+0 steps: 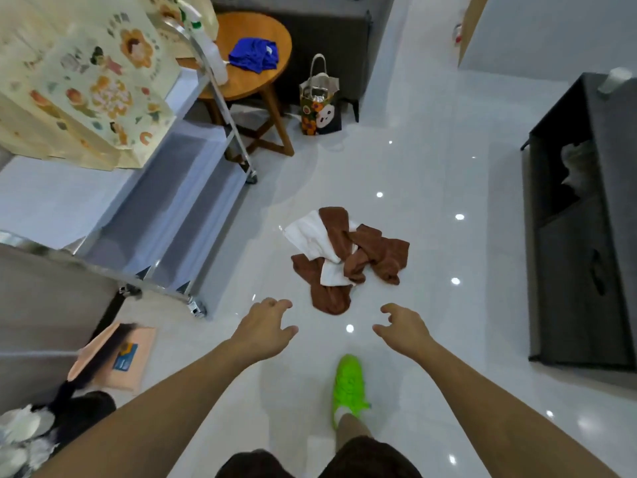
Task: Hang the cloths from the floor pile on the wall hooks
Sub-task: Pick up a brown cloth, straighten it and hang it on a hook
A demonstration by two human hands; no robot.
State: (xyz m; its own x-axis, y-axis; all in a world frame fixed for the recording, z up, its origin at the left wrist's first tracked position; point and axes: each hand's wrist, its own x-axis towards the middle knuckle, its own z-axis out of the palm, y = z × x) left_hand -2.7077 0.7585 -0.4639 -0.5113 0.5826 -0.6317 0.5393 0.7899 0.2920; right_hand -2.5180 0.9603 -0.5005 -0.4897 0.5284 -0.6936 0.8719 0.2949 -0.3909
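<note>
Reach step: the left hand [267, 326] and right hand [401, 326] hover, each grip loosely wide and empty, near the cloth pile [344, 257] mid-floor. Next, stoop and pinch one cloth free.

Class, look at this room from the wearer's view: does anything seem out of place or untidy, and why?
Yes. A tangled pile of brown and white cloths lies crumpled on the glossy floor, in the walkway rather than hung up. A blue cloth is bunched on the round wooden table. Both hands, left hand and right hand, hold nothing.

Left hand [267, 327], right hand [401, 327] empty, near cloth pile [348, 257].
</note>
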